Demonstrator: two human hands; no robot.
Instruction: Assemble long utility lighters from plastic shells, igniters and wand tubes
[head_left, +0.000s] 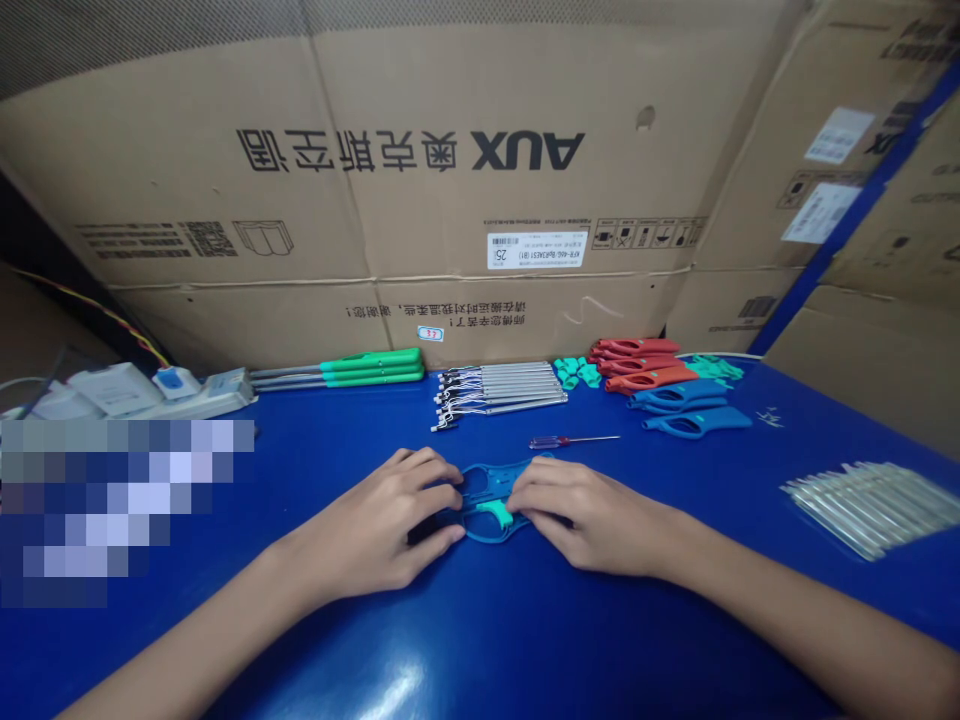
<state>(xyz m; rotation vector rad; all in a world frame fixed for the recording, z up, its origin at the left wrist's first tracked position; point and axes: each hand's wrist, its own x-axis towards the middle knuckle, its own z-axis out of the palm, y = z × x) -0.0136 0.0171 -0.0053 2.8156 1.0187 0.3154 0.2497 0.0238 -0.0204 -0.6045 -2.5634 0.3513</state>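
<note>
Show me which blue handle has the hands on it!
The blue handle between the left hand and the right hand, with a green piece showing. The other blue handles lie farther back, to the right.

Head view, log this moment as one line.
left hand: touching blue casing; right hand: touching same casing; green piece: on casing, between hands; screwdriver: on table, beyond

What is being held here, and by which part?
Blue plastic casing pieces, held at their left end by the left hand and right end by the right hand; exact fingertip contact is partly hidden.
</note>
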